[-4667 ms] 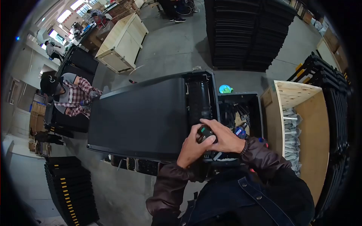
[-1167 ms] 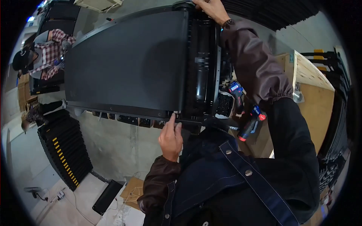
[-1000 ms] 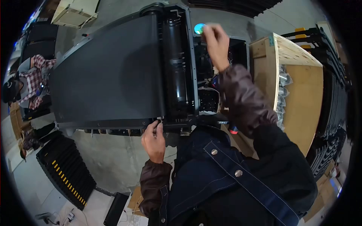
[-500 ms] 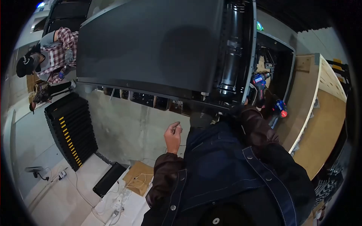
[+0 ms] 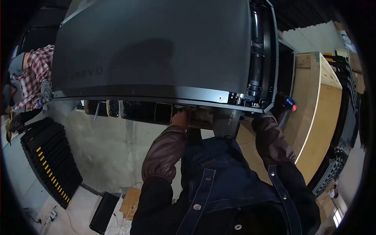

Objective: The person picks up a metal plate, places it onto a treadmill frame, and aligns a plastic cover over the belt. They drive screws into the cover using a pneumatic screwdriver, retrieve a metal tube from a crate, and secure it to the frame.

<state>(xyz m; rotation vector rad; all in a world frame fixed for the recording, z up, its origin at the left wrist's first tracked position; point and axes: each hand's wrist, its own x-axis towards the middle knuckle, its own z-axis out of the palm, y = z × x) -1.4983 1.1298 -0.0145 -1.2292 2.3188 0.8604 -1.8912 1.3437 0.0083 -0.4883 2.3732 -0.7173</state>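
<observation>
A large black panelled unit (image 5: 156, 58) with faint lettering on its face stretches across the front of me. Below its near edge, my left hand (image 5: 180, 118) reaches into a row of parts bins (image 5: 137, 111); its fingers are hidden among the bins. My right hand (image 5: 267, 114) is mostly covered by the unit's corner, with only a bit showing past the brown sleeve. What it holds, if anything, is hidden. Just to the right of it lies a blue and red power tool (image 5: 289, 103). Black rollers (image 5: 256, 51) run along the unit's right end.
To the right stands a plywood crate (image 5: 329, 109). A stack of black panels with yellow marks (image 5: 49, 160) is on the left floor. Another person in a checked shirt (image 5: 37, 64) and gloves works at the unit's left end. A cardboard piece (image 5: 131, 201) lies lower left.
My left hand has moved from open air up into the bins. The drill near my right hand has gone out of sight behind the unit's edge. My view has shifted.
</observation>
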